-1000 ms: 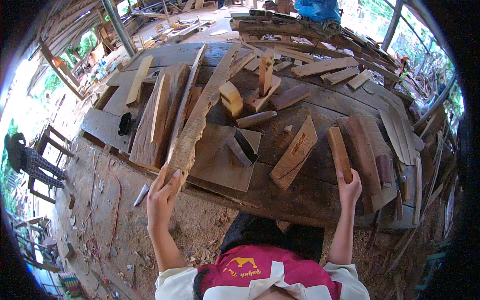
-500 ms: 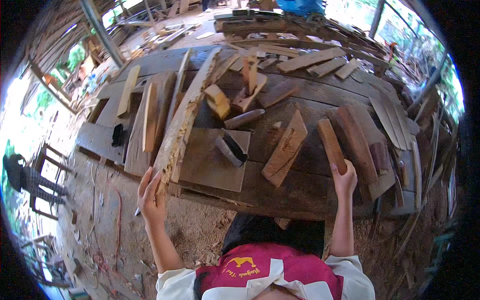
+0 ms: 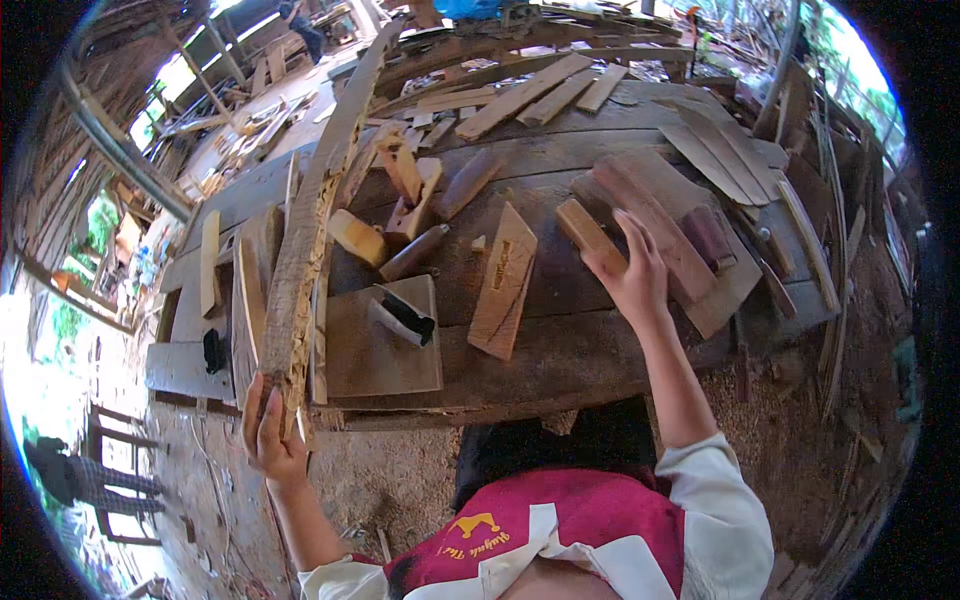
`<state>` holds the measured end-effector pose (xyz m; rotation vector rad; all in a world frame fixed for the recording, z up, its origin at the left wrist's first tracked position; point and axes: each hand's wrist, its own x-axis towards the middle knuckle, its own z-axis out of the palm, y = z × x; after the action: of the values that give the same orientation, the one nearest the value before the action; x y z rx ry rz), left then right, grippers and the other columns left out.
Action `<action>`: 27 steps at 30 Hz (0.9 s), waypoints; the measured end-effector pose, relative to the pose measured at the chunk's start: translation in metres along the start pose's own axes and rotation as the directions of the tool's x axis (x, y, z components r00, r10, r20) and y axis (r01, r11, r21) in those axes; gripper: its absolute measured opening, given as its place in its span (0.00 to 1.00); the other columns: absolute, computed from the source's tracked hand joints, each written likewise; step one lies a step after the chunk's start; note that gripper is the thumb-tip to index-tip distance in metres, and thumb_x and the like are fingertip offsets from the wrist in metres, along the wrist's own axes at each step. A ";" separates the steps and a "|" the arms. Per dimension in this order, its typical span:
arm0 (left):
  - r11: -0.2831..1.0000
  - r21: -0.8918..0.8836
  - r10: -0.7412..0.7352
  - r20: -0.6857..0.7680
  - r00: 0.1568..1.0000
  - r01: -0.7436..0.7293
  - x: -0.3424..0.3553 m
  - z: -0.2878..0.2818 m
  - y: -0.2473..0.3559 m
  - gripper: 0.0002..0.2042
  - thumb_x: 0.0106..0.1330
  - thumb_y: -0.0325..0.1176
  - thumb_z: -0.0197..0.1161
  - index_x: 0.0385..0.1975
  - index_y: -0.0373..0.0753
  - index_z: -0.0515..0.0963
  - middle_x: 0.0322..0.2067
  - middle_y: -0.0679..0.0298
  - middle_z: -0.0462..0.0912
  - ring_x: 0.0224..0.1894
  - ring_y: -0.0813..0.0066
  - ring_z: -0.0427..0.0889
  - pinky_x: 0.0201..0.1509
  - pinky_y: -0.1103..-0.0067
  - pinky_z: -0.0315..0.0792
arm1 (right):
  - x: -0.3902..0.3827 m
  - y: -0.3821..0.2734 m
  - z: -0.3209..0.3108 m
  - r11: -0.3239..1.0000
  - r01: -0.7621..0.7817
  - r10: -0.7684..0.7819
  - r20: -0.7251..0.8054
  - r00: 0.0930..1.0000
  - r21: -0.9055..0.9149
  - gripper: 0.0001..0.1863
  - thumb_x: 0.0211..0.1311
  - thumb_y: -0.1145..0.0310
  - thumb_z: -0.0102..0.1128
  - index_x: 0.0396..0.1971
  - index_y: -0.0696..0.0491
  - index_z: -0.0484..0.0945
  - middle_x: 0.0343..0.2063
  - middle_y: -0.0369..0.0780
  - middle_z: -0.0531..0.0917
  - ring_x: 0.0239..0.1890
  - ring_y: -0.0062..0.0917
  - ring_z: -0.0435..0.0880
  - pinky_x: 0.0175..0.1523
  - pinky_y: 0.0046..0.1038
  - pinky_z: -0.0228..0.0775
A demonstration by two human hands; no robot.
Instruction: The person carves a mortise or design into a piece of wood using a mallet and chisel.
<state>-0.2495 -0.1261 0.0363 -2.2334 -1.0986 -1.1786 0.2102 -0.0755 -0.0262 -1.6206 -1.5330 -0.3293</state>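
My left hand (image 3: 275,440) grips the near end of a long, rough-edged board (image 3: 315,220) that angles up across the bench. My right hand (image 3: 638,268) is open, fingers stretched beside a short wooden block (image 3: 585,228) lying on the bench, thumb at its near end. A slotted wooden piece (image 3: 502,280) lies left of that block. A square board (image 3: 370,370) carries a dark metallic object (image 3: 400,318). A pale yellow block (image 3: 357,238), a tapered rod (image 3: 415,250) and reddish-brown boards (image 3: 650,215) lie around on the bench.
The workbench (image 3: 560,355) is strewn with offcuts, with stacked lumber (image 3: 520,45) behind it. A person (image 3: 305,35) stands in the far background. At lower left are a chair (image 3: 125,440) and a dark figure in checked trousers (image 3: 105,475). Loose strips (image 3: 840,300) lean at the right.
The view has turned. The long board now reaches further toward the back, still in my left hand. My right hand's fingers have spread from around the short block, which now lies angled up-left.
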 end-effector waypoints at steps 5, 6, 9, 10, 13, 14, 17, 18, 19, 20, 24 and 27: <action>0.988 -0.094 0.124 0.016 0.992 -0.122 0.017 0.008 0.022 0.13 0.59 0.24 0.56 0.44 0.40 0.73 0.49 0.48 0.72 0.50 0.53 0.74 0.51 0.69 0.71 | 0.066 -0.045 0.008 0.297 -0.547 0.193 0.512 0.837 0.783 0.40 0.54 0.41 0.53 0.56 0.59 0.61 0.50 0.47 0.73 0.53 0.33 0.73 0.51 0.33 0.66; 0.979 -0.134 0.154 -0.002 0.988 -0.153 0.018 0.014 0.025 0.13 0.59 0.24 0.57 0.44 0.40 0.73 0.49 0.48 0.72 0.50 0.52 0.74 0.50 0.69 0.72 | 0.074 -0.046 0.012 0.085 -0.602 0.196 0.579 0.791 0.794 0.41 0.54 0.39 0.52 0.56 0.58 0.60 0.49 0.46 0.73 0.52 0.33 0.73 0.51 0.34 0.65; 0.957 -0.175 0.234 -0.012 0.972 -0.233 0.016 0.022 0.037 0.12 0.58 0.24 0.60 0.42 0.39 0.74 0.47 0.48 0.73 0.48 0.50 0.75 0.47 0.69 0.75 | 0.094 -0.043 0.023 -0.292 -0.606 0.192 0.666 0.720 0.740 0.37 0.58 0.40 0.46 0.55 0.58 0.60 0.49 0.47 0.73 0.53 0.34 0.73 0.53 0.39 0.64; 0.942 -0.296 0.172 0.023 0.985 -0.158 0.011 0.023 0.041 0.13 0.56 0.23 0.60 0.42 0.39 0.74 0.47 0.48 0.73 0.47 0.50 0.76 0.47 0.68 0.75 | 0.092 -0.041 0.028 -0.455 -0.578 0.178 0.706 0.686 0.677 0.34 0.62 0.43 0.42 0.54 0.58 0.60 0.50 0.48 0.72 0.53 0.36 0.72 0.54 0.42 0.64; 0.912 -0.304 0.307 0.066 0.949 -0.274 0.017 0.027 0.040 0.12 0.55 0.22 0.60 0.40 0.36 0.75 0.46 0.50 0.74 0.45 0.50 0.77 0.46 0.68 0.76 | 0.064 -0.032 0.032 -0.539 -0.438 0.238 0.629 0.740 0.719 0.28 0.64 0.48 0.42 0.53 0.56 0.59 0.49 0.47 0.73 0.53 0.37 0.72 0.54 0.46 0.63; 0.934 -0.234 0.297 0.083 0.951 -0.271 0.010 0.027 0.027 0.11 0.56 0.23 0.60 0.40 0.36 0.75 0.45 0.51 0.75 0.45 0.51 0.77 0.46 0.68 0.76 | 0.055 -0.030 0.034 -0.566 -0.443 0.250 0.656 0.712 0.696 0.23 0.65 0.55 0.43 0.53 0.54 0.59 0.49 0.46 0.73 0.52 0.35 0.73 0.56 0.46 0.61; 0.960 -0.101 0.268 0.080 0.960 -0.259 0.007 0.027 0.005 0.12 0.58 0.27 0.58 0.42 0.36 0.75 0.45 0.55 0.76 0.46 0.54 0.77 0.48 0.67 0.74 | 0.026 -0.030 0.031 -0.553 -0.430 0.218 0.622 0.752 0.713 0.21 0.66 0.58 0.42 0.53 0.53 0.59 0.49 0.45 0.73 0.52 0.32 0.73 0.57 0.46 0.61; 0.976 -0.035 0.216 0.144 0.966 -0.213 0.011 0.024 0.004 0.13 0.58 0.28 0.57 0.44 0.37 0.74 0.45 0.55 0.76 0.47 0.55 0.76 0.50 0.67 0.72 | 0.017 -0.033 0.027 -0.553 -0.425 0.229 0.622 0.749 0.716 0.21 0.66 0.58 0.42 0.53 0.53 0.59 0.49 0.45 0.73 0.52 0.32 0.73 0.57 0.46 0.61; 0.985 0.038 0.160 0.200 0.967 -0.171 0.015 0.023 0.001 0.14 0.58 0.29 0.57 0.45 0.37 0.74 0.46 0.56 0.75 0.48 0.56 0.75 0.52 0.67 0.70 | 0.013 -0.043 0.019 -0.514 -0.436 0.299 0.631 0.716 0.739 0.20 0.66 0.59 0.43 0.53 0.53 0.59 0.49 0.45 0.73 0.52 0.31 0.73 0.57 0.45 0.61; 0.993 0.051 0.097 0.216 0.972 -0.110 0.006 0.027 -0.013 0.17 0.57 0.28 0.55 0.47 0.36 0.73 0.47 0.57 0.76 0.50 0.58 0.74 0.54 0.69 0.67 | 0.008 -0.050 0.015 -0.478 -0.446 0.366 0.633 0.682 0.756 0.20 0.66 0.60 0.43 0.53 0.53 0.59 0.49 0.45 0.73 0.52 0.30 0.73 0.57 0.45 0.60; 0.987 0.158 -0.060 0.241 0.969 0.021 -0.008 0.033 -0.045 0.17 0.56 0.24 0.51 0.47 0.36 0.74 0.46 0.57 0.76 0.50 0.62 0.74 0.55 0.73 0.67 | -0.017 -0.057 0.024 -0.543 -0.533 0.354 0.753 0.555 0.649 0.20 0.61 0.63 0.53 0.51 0.48 0.61 0.48 0.35 0.72 0.44 0.28 0.76 0.47 0.36 0.69; 0.945 0.053 -0.323 0.278 0.905 0.322 -0.009 0.028 -0.062 0.17 0.55 0.24 0.52 0.47 0.36 0.74 0.46 0.57 0.76 0.49 0.62 0.75 0.55 0.73 0.67 | -0.035 -0.065 0.031 -0.549 -0.587 0.271 0.791 0.548 0.595 0.21 0.58 0.64 0.57 0.50 0.48 0.61 0.47 0.35 0.71 0.40 0.25 0.75 0.46 0.33 0.70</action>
<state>-0.2864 -0.0738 0.0118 -2.3275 -1.6365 -0.9867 0.1319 -0.0852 -0.0439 -0.6241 -0.2861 1.4946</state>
